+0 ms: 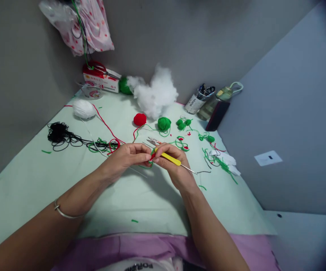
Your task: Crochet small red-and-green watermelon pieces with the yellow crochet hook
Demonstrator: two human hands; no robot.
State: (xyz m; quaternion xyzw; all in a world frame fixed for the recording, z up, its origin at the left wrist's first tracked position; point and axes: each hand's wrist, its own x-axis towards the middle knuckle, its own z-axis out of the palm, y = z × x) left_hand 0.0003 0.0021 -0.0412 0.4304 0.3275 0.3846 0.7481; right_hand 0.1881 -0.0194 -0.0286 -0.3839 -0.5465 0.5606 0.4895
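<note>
Both hands meet over the middle of the pale green table (38,177). My right hand (175,165) is closed around a crochet hook with a yellow handle (171,159), whose metal end sticks out to the right. My left hand (129,156) pinches a small red and green crocheted piece (152,155) against the hook. A thin strand of green yarn runs under the fingers. Small scissors (152,141) lie just behind the hands.
Behind the hands lie a red yarn ball (139,119), a green yarn ball (164,123), white stuffing (157,94), a white yarn ball (83,108) and tangled black yarn (58,133). A jar of tools (198,98), a bottle (218,99) and a dark phone (217,115) stand at the back right.
</note>
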